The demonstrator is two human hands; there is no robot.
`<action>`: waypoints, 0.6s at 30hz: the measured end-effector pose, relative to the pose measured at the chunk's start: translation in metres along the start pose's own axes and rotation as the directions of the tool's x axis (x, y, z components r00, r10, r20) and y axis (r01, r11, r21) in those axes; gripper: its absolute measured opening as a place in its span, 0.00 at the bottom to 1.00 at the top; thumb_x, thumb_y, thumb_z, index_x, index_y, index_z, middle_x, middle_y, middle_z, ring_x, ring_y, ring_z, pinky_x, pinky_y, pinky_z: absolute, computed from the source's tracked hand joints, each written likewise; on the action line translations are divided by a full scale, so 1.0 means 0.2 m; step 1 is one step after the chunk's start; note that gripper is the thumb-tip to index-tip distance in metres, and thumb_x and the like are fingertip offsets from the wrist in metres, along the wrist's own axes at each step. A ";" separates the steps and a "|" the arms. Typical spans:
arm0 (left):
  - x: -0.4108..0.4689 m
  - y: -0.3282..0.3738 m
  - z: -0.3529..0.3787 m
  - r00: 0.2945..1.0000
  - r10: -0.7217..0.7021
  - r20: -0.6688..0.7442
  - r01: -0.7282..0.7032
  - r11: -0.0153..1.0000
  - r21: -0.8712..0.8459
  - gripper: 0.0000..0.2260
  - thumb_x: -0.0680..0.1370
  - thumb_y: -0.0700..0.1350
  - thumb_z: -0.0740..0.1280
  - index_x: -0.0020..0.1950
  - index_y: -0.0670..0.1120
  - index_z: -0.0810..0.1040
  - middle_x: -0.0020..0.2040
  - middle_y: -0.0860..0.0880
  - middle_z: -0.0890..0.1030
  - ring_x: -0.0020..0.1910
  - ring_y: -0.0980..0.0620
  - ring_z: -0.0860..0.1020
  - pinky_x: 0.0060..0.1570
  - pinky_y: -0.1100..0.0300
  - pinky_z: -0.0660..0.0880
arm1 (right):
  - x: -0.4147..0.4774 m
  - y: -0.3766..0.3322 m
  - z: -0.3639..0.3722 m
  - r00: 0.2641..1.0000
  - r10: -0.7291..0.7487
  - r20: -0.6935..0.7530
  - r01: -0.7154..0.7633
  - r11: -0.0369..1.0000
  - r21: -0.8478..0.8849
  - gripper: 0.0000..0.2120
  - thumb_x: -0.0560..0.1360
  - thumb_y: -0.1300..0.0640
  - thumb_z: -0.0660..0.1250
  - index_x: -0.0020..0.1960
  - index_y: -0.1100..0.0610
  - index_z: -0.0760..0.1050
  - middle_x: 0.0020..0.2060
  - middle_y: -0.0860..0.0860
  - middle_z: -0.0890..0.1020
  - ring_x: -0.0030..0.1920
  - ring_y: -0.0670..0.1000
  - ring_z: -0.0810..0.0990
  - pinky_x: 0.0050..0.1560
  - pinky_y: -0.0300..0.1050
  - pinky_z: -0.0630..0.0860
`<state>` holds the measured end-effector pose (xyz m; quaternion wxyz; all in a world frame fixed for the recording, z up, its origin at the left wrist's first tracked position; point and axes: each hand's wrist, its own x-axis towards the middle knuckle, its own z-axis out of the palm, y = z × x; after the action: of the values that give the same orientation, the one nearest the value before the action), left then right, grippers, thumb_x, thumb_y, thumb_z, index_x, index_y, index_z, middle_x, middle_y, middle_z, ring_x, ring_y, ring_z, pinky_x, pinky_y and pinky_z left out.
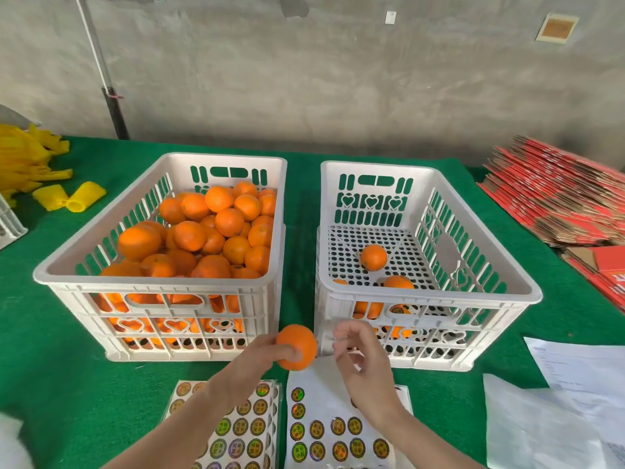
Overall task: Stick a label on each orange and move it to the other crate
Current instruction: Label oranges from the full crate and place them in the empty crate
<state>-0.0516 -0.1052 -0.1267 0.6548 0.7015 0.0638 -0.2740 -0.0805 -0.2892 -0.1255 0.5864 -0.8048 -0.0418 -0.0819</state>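
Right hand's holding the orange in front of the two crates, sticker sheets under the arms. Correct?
No. The left hand holds the orange; the right hand is beside it, apart. The rest stands: in front of the full crate and the other crate, sticker sheets under the arms. The head view shows it.

Bright, even light; soft shadows, wide-angle bending, blurred corners.

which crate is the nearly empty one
The right crate: only a few oranges lie on its bare perforated floor, while the left crate is heaped full.
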 end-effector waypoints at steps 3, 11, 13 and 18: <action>-0.04 0.02 0.02 0.968 0.250 -0.002 -0.245 0.949 0.197 0.33 0.59 0.45 0.77 0.62 0.54 0.71 0.60 0.50 0.75 0.57 0.49 0.75 0.51 0.60 0.75 | 0.00 -0.08 -0.02 0.990 0.040 0.139 -0.058 0.990 0.130 0.21 0.74 0.62 0.69 0.59 0.43 0.67 0.51 0.47 0.78 0.50 0.44 0.78 0.47 0.36 0.76; -0.15 0.04 0.08 0.920 0.384 0.081 -0.368 0.916 -0.162 0.34 0.65 0.34 0.71 0.69 0.52 0.68 0.64 0.44 0.73 0.58 0.40 0.77 0.57 0.47 0.76 | -0.04 -0.14 -0.03 0.977 -0.153 0.147 0.149 0.988 0.041 0.40 0.63 0.52 0.76 0.64 0.32 0.56 0.55 0.34 0.73 0.60 0.41 0.73 0.56 0.35 0.74; -0.16 0.07 0.07 0.943 0.215 0.256 -0.113 0.926 -0.361 0.34 0.65 0.47 0.75 0.69 0.45 0.68 0.64 0.37 0.74 0.57 0.37 0.77 0.59 0.45 0.74 | -0.06 -0.12 -0.03 0.962 -0.241 0.129 0.247 0.969 -0.032 0.41 0.64 0.56 0.76 0.64 0.31 0.56 0.58 0.31 0.69 0.62 0.40 0.71 0.59 0.35 0.72; -0.16 0.09 0.12 0.959 0.068 0.276 0.058 0.904 -0.423 0.27 0.75 0.55 0.63 0.70 0.42 0.66 0.52 0.36 0.79 0.40 0.44 0.79 0.41 0.55 0.75 | -0.07 -0.15 -0.07 0.947 -0.258 0.194 0.267 0.963 -0.023 0.32 0.67 0.56 0.73 0.61 0.33 0.62 0.61 0.35 0.69 0.65 0.42 0.70 0.63 0.36 0.69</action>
<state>-0.0771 -0.1214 -0.0967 0.7953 0.4947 0.0257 -0.3495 -0.1001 -0.2932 -0.0954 0.5437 -0.8104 -0.2019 -0.0833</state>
